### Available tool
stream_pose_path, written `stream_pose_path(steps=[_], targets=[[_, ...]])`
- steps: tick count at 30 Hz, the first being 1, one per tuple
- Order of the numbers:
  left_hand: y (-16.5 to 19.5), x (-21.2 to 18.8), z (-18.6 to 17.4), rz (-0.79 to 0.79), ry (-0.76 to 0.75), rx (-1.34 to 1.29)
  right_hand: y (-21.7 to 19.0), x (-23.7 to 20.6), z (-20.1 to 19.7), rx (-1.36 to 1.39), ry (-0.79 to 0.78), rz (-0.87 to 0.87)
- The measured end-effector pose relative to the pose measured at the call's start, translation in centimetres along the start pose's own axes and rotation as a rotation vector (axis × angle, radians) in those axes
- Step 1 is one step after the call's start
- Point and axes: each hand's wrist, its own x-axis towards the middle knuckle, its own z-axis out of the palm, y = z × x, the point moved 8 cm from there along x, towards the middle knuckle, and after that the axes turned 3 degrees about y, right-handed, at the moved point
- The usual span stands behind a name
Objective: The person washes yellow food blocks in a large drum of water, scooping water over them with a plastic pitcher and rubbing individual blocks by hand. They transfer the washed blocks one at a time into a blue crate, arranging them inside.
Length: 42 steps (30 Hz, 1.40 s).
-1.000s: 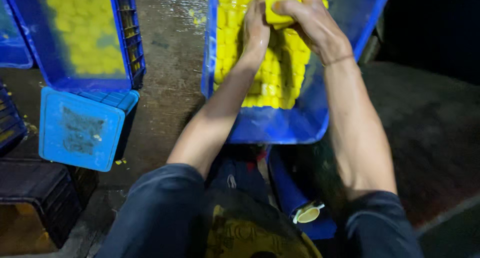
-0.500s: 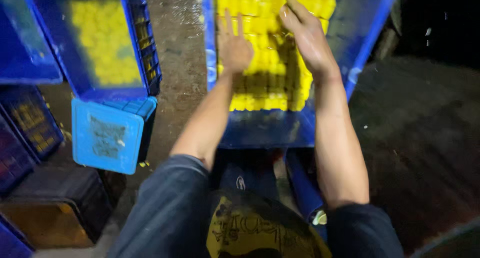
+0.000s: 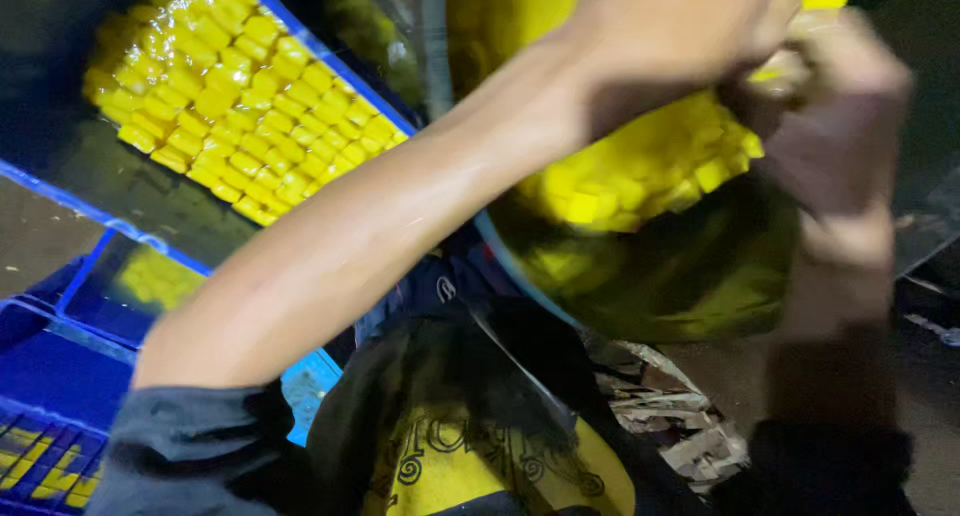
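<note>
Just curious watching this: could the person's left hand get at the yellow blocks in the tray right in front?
Probably yes. The left hand already lies over the yellow blocks in the front tray, with nothing between; blur hides any contact.

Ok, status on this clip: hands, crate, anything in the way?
Left hand and right hand both over the near crate of yellow blocks, grip blurred, cannot tell. Second crate of yellow blocks off to the left. Left forearm crosses the view.

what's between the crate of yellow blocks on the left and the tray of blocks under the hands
In the head view, the left forearm crosses that gap; behind it shows a strip of dark wet floor between the left crate and the tray.
</note>
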Motion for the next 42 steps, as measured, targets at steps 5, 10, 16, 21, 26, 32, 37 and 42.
stream_pose_path(steps=[5, 10, 16, 21, 26, 32, 37, 42], targets=[[-3.4, -9.1, 17.8, -0.32, -1.001, 0.251, 19.3, -1.8, 3.7, 0.066, -0.28, -0.039], [-8.2, -26.1, 22.3, -0.385, -1.532, 0.547, 31.3, -3.5, 14.5, -0.662, -0.465, 0.025], [-11.4, -28.3, 21.0, -0.309, -1.464, 0.61, 30.8, -0.9, 15.5, -0.397, -0.435, -0.06], [-12.0, -21.6, 16.9, -0.03, -1.201, 0.585, 29.2, 6.3, 8.2, 0.199, -0.607, 0.115], [-19.2, -13.7, 11.8, -0.77, -0.547, 0.72, 25.6, 17.5, 4.3, -0.234, -0.229, -0.123], [-21.6, -12.4, 12.8, -0.76, -0.515, 0.648, 22.9, 23.0, 7.6, -0.574, -0.038, -0.424], [-22.2, -11.2, 10.8, -0.943, -0.172, -0.117, 25.6, 22.1, 4.9, 0.165, -0.07, -0.243], [-22.1, -8.0, 10.2, -1.106, 0.41, -0.891, 27.1, 16.9, 4.4, 0.823, -0.175, 0.297]])
